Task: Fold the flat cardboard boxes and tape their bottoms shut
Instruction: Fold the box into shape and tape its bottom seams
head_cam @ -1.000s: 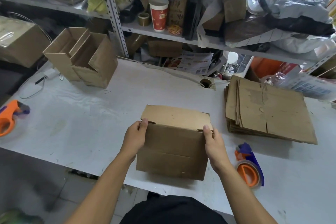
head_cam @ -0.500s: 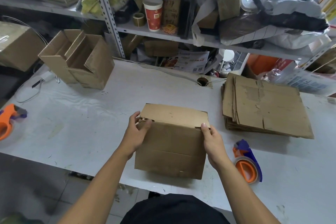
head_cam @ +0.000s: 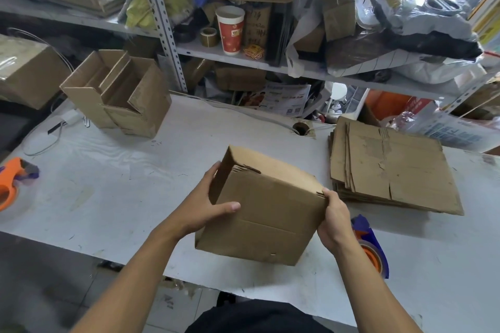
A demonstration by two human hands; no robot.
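A folded cardboard box (head_cam: pixel 266 208) sits tilted at the near middle of the white table (head_cam: pixel 113 186), held between both hands. The left hand (head_cam: pixel 205 205) grasps its left side: the fingers wrap round the left face and the thumb lies across the near panel. The right hand (head_cam: pixel 334 217) grips the right edge, thumb up at the top corner, its fingers hidden behind the box. Whether the box rests on the table or is lifted off it cannot be told.

Just right of the right hand lies an orange and blue tape dispenser (head_cam: pixel 370 246). Farther right, a stack of flat cardboard boxes (head_cam: pixel 389 165) lies on the table. At the far left stand two open, folded boxes (head_cam: pixel 119 92), touching one another. A second orange tape dispenser (head_cam: pixel 12 181) lies at the table's left edge.
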